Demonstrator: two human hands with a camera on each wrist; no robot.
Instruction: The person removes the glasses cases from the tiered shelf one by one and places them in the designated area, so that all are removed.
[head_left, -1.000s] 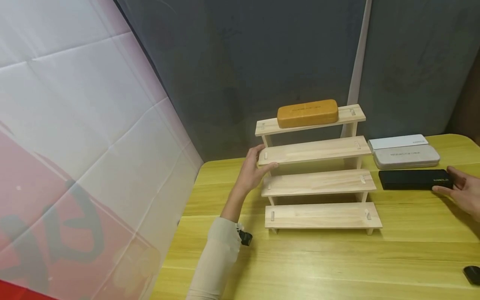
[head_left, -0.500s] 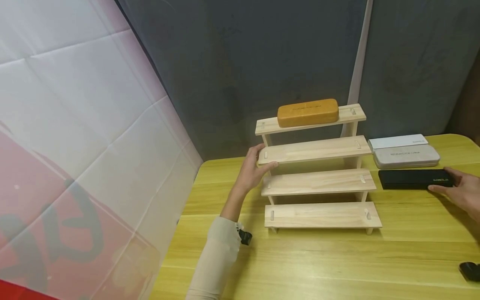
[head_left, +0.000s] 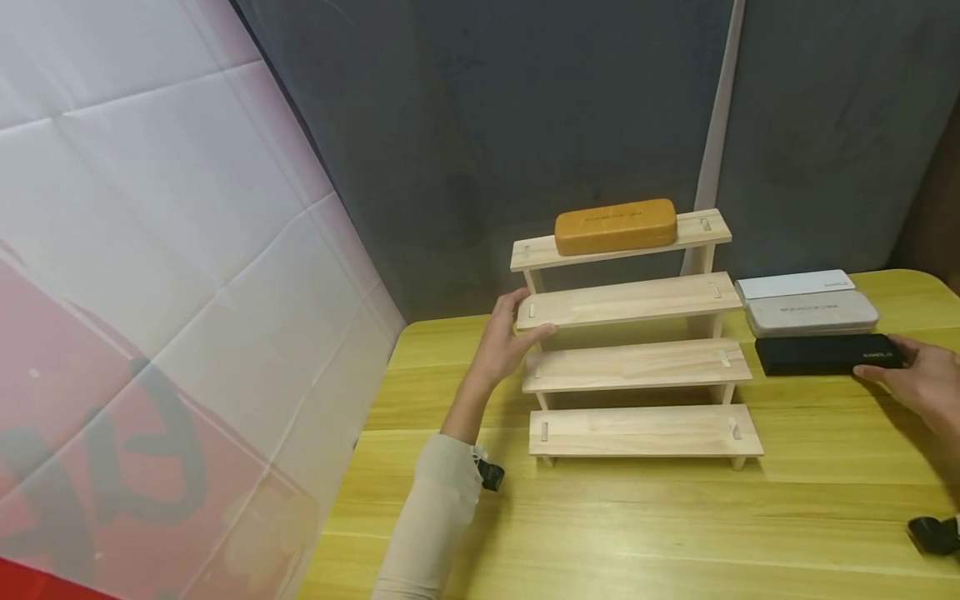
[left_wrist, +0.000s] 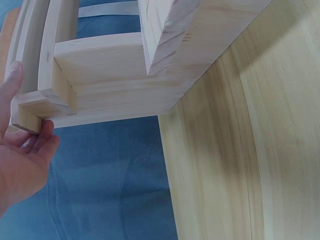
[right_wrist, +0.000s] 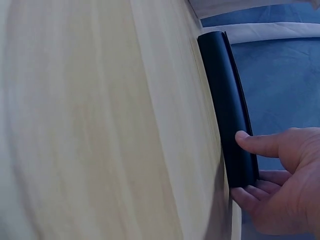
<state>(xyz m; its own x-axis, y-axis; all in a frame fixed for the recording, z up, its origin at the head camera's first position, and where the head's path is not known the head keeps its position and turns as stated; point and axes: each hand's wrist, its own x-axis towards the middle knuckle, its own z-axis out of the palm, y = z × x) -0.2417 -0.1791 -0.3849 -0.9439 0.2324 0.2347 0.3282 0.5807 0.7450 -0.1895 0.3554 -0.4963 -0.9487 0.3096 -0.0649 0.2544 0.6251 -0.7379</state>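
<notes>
A four-step stand of pale wooden shelves stands on the table. My left hand grips the left end of its second shelf from the top, thumb along the front edge; the left wrist view shows the fingers curled beneath. To the right of the stand is a slim black glasses case. My right hand holds it by its right end, and in the right wrist view the thumb lies on the black case with the fingers at its end. An orange-tan glasses case rests on the top shelf.
Behind the black case lie a grey case and a white case, close together. A dark curtain hangs behind the yellow wood table. On the left is a printed white panel.
My right hand has shifted slightly left, and its end of the black case has risen a little or moved back. The left hand and the stand stay where they were.
</notes>
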